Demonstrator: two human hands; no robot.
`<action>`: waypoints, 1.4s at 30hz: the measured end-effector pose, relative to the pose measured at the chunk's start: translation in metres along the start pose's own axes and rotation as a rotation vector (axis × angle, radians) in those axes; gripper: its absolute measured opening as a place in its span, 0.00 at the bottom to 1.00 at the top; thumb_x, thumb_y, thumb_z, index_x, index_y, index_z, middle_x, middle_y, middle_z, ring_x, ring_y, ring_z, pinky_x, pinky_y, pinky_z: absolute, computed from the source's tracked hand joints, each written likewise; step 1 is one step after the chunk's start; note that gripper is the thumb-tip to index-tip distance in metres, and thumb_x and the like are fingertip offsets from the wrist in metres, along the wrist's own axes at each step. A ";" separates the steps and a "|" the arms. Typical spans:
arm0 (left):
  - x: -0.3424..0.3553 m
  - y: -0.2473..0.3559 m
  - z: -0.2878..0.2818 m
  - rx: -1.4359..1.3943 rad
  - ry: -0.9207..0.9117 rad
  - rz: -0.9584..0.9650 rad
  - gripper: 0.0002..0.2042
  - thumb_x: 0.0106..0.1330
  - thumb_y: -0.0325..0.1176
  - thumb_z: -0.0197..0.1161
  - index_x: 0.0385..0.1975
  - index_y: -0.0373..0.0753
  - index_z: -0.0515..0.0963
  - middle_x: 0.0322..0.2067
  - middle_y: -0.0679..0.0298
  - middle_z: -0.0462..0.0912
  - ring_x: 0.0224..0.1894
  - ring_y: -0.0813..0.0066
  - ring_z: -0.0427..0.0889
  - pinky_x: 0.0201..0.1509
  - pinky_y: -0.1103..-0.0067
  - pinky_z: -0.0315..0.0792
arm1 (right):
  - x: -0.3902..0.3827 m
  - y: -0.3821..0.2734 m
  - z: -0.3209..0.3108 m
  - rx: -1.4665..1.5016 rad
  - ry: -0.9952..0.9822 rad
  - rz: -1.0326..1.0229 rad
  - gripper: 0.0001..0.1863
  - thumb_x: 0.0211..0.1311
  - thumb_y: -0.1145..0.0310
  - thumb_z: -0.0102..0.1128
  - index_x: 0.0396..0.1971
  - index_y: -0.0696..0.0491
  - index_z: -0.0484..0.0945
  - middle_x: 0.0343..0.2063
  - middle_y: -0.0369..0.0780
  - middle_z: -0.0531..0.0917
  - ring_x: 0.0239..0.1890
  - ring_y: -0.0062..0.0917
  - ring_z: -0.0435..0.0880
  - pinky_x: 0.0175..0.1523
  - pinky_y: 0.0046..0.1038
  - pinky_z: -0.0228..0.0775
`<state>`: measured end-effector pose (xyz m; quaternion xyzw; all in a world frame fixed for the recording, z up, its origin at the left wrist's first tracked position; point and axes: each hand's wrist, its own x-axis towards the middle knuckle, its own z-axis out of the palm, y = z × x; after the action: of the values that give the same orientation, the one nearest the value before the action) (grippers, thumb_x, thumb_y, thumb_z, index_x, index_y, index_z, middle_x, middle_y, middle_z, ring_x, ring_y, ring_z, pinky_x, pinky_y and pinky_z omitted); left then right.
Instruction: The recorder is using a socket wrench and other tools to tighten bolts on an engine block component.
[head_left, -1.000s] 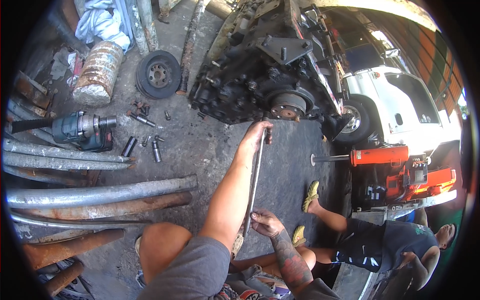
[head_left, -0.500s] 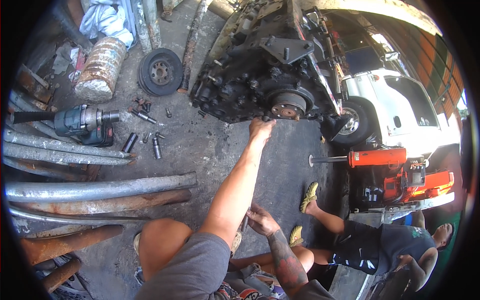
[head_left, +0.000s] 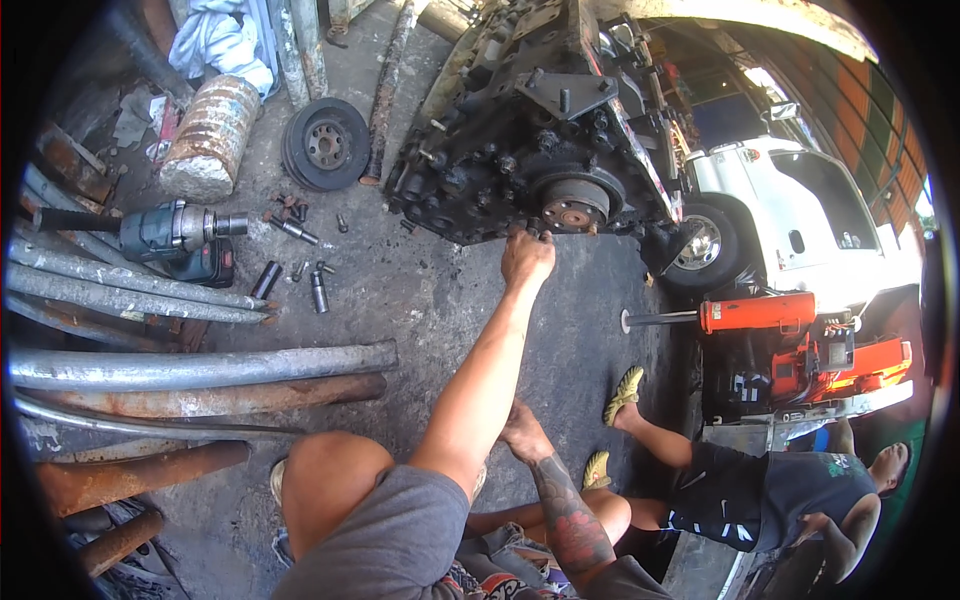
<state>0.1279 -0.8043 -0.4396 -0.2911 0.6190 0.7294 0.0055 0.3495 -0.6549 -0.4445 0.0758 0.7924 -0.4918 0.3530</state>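
Observation:
A greasy black engine block [head_left: 470, 165] stands on the floor ahead of me, with a round crankshaft hub [head_left: 572, 212] on the side facing me. My left hand [head_left: 527, 257] reaches out to the lower edge of the block, just left of that hub. Its fingers are curled in against the block, around something small and dark that I cannot make out. Nearer to me, my tattooed right hand [head_left: 524, 434] is closed beneath my left forearm. That forearm covers its fingertips, so what they hold is hidden.
On the left lie a cordless impact wrench [head_left: 180, 235], a socket [head_left: 319, 291], several bolts [head_left: 292, 228] and a black pulley [head_left: 326, 146]. Metal pipes [head_left: 205, 366] stretch across the left side. To the right are an orange jack [head_left: 757, 313], a white truck [head_left: 790, 215] and another person [head_left: 770, 495].
My left hand has shifted slightly up against the block's lower edge. The right hand has moved behind my left forearm; the dark narrow piece seen in its fingers earlier is now hidden.

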 end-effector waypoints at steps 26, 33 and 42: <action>0.011 -0.058 -0.032 -0.916 -0.596 -0.246 0.27 0.67 0.60 0.46 0.26 0.39 0.72 0.13 0.68 0.69 0.08 0.82 0.62 0.08 0.83 0.53 | 0.022 -0.013 -0.026 0.106 0.132 0.000 0.21 0.69 0.59 0.49 0.49 0.64 0.71 0.40 0.46 0.80 0.39 0.32 0.81 0.41 0.34 0.77; -0.028 -0.097 -0.020 -0.725 -0.441 -0.102 0.24 0.68 0.55 0.49 0.22 0.38 0.74 0.13 0.67 0.72 0.09 0.81 0.68 0.08 0.84 0.57 | 0.118 -0.092 -0.064 0.321 0.354 -0.225 0.23 0.70 0.54 0.43 0.47 0.60 0.72 0.39 0.42 0.79 0.35 0.26 0.78 0.35 0.28 0.74; -0.037 -0.106 -0.026 -0.788 -0.441 -0.092 0.23 0.70 0.50 0.49 0.21 0.38 0.75 0.12 0.67 0.72 0.08 0.80 0.68 0.08 0.84 0.56 | 0.126 -0.116 -0.048 0.036 0.358 -0.407 0.11 0.60 0.65 0.61 0.39 0.55 0.80 0.35 0.36 0.82 0.40 0.21 0.79 0.40 0.26 0.72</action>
<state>0.2085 -0.7898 -0.5202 -0.1359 0.2647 0.9529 0.0583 0.1793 -0.7021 -0.4271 0.0068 0.8322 -0.5454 0.0996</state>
